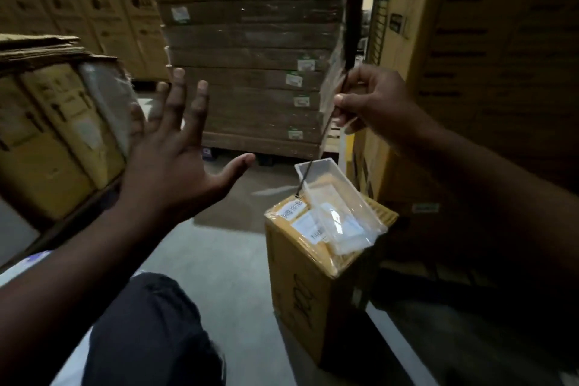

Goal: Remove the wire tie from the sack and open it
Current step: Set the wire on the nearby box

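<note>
Between stacked cardboard cartons on a dim warehouse floor, a person crouches with both bare arms reaching forward. Up at the right, the right hand (369,100) is closed in a pinch, thumb against forefinger, around a thin, dark, straight wire tie (329,122). That tie runs on a slant from above the fingers, through the pinch, and down to a point at the near left corner of a shallow white plastic tray (341,175); whether its lower end touches the tray or only crosses in front of it cannot be told. The tray lies tilted on top of a small yellow-brown cardboard box (300,285) wrapped in clear film, with white barcode labels (293,208) on its top face and dark handwriting on its side. A clear plastic packet (341,229) lies across the tray and the box top.

At the left, the left hand (175,153) is spread wide, fingers splayed and thumb out, palm turned away, holding nothing and touching nothing. It hangs in the air well apart from the box.

Below it a knee in dark trousers (147,332) shows over the grey concrete floor (232,276). A tall pile of flat brown cartons (247,50) fills the middle background. No sack can be made out clearly.
</note>
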`<action>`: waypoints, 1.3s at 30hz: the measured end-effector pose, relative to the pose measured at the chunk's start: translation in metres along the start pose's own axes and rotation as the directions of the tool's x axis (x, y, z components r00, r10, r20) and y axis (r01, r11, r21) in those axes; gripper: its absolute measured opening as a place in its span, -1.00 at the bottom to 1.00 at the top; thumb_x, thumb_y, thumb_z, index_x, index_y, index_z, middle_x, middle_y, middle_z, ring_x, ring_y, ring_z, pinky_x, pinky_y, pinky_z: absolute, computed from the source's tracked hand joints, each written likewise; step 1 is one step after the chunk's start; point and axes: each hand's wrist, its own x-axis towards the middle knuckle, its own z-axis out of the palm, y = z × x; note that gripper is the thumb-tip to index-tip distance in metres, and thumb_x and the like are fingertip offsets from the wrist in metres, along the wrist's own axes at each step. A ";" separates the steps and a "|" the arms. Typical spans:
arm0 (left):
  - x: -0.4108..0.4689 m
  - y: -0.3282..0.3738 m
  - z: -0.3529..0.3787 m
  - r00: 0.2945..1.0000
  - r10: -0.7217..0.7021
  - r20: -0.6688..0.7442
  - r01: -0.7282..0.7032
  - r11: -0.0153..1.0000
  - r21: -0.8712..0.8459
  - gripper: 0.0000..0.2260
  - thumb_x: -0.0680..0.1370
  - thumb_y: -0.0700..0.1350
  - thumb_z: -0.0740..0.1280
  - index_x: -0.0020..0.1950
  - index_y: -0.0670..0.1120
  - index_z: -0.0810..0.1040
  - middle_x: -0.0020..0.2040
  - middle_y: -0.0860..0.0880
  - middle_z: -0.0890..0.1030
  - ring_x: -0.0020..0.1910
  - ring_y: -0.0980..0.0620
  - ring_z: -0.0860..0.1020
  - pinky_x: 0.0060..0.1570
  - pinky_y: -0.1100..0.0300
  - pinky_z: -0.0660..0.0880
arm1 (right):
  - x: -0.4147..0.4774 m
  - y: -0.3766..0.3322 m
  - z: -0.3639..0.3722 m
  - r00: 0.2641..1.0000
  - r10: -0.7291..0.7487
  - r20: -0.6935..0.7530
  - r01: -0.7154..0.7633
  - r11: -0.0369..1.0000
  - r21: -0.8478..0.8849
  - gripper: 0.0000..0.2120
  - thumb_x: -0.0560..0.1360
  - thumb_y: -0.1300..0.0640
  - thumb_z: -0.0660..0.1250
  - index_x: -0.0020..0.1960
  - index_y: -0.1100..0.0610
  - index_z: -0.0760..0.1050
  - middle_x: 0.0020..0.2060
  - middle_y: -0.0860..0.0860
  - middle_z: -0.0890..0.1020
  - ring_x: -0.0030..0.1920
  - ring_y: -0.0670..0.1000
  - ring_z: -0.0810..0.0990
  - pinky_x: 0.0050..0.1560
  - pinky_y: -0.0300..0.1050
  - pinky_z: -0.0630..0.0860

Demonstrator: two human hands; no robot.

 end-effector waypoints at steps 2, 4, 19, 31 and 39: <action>0.010 0.024 0.023 0.999 0.019 0.051 -0.019 1.000 0.002 -0.02 0.47 0.57 0.05 0.74 0.07 -0.14 0.75 -0.05 -0.19 0.73 -0.11 -0.12 0.65 -0.22 -0.16 | 0.002 0.032 -0.008 0.993 0.102 -0.058 -0.110 0.980 -0.163 -0.89 0.54 0.28 0.32 0.03 0.14 0.55 -0.19 0.12 0.67 -0.28 0.01 0.65 -0.35 -0.08 0.53; 0.015 0.042 0.049 0.995 0.049 0.086 -0.047 0.999 -0.023 -0.05 0.50 0.54 0.04 0.74 0.08 -0.15 0.74 -0.03 -0.22 0.73 -0.08 -0.16 0.65 -0.17 -0.22 | 0.005 0.066 -0.004 0.973 0.218 -0.078 -0.231 0.924 -0.304 -0.85 0.54 0.26 0.31 0.07 0.11 0.58 -0.11 0.07 0.66 -0.18 0.01 0.64 -0.31 -0.10 0.55; 0.007 0.021 0.085 0.974 0.071 0.215 -0.080 0.996 0.032 -0.05 0.49 0.58 -0.01 0.70 0.15 -0.30 0.71 0.02 -0.35 0.70 -0.02 -0.31 0.56 -0.04 -0.43 | 0.057 0.165 0.074 0.905 0.421 0.056 -0.209 0.557 -0.804 -0.63 0.48 -0.14 0.39 0.15 0.08 0.56 -0.05 0.04 0.63 -0.09 0.05 0.61 -0.04 0.00 0.64; -0.021 -0.104 -0.032 0.994 -0.109 -0.002 0.107 0.973 0.204 -0.06 0.50 0.55 0.04 0.71 0.16 -0.28 0.72 0.05 -0.34 0.70 -0.02 -0.31 0.65 -0.12 -0.29 | 0.062 0.034 0.162 0.969 0.035 0.246 0.142 0.734 -0.664 -0.36 0.47 -0.20 0.45 0.44 0.09 0.45 0.40 0.11 0.49 0.38 0.14 0.48 0.33 0.06 0.48; -0.105 -0.213 -0.145 0.940 -0.301 -0.161 0.340 0.869 0.359 -0.04 0.50 0.54 0.09 0.72 0.14 -0.23 0.72 0.04 -0.32 0.70 0.01 -0.29 0.64 -0.13 -0.28 | 0.015 -0.060 0.301 0.835 -0.283 0.472 0.486 0.783 -0.389 -0.31 0.47 -0.26 0.40 0.53 -0.07 0.34 0.58 -0.02 0.29 0.55 0.04 0.25 0.48 0.05 0.32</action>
